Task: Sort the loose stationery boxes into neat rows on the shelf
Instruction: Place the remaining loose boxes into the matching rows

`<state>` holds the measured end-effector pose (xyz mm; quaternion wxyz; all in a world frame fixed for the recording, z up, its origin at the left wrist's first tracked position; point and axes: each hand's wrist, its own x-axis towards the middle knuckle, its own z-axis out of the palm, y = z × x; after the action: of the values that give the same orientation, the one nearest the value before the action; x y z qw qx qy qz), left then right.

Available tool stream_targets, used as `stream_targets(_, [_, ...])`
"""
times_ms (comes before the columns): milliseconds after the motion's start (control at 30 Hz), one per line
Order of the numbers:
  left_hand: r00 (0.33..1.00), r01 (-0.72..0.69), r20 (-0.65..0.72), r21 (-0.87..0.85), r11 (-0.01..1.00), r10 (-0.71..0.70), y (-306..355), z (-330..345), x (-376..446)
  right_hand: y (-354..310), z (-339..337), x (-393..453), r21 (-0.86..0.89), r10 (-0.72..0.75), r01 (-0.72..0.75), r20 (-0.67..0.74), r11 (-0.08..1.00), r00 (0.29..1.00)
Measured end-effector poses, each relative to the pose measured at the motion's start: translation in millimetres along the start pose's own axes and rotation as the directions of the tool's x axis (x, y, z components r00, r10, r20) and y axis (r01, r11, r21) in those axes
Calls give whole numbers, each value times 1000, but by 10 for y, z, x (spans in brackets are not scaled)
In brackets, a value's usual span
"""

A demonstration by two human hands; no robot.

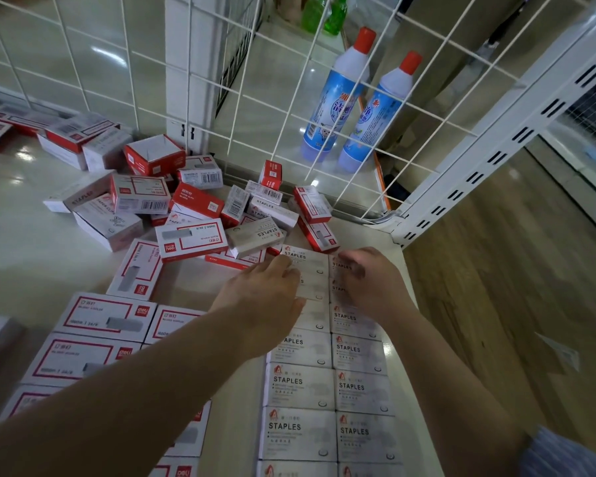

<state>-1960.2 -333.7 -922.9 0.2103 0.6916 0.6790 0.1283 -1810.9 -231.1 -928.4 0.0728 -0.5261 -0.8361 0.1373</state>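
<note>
Two neat rows of white STAPLES boxes (300, 387) run along the right side of the white shelf (31, 256). My left hand (265, 301) rests with straight fingers on the boxes at the far end of the left row. My right hand (372, 284) has curled fingers on the far boxes of the right row (362, 352). A loose heap of red-and-white boxes (200, 208) lies beyond both hands. Red-framed white boxes (104, 316) sit in rows at the left.
A white wire grid (289, 108) backs the shelf. Behind it stand two blue-and-white bottles with red caps (341, 98). A slotted white upright (496, 156) rises at the right corner, with wooden floor (496, 287) past the shelf edge. More boxes (73, 139) lie far left.
</note>
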Motion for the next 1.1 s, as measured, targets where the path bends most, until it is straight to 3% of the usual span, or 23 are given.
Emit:
stream_targets(267, [1000,-15,13,69,997,14,7,-18,-2,-22,6,-14,15,22,-22,13,1000,1000])
stream_targets(400, [1000,-17,8,107,994,16,-15,-67,-18,-68,22,9,69,72,-67,-76,995,995])
stream_targets(567, [1000,-25,-17,68,997,26,-109,-98,-69,-140,45,75,157,98,-74,-151,985,984])
stream_targets(1100, [993,56,-107,-22,998,-59,-276,-124,0,-256,253,634,108,263,-244,-217,964,940])
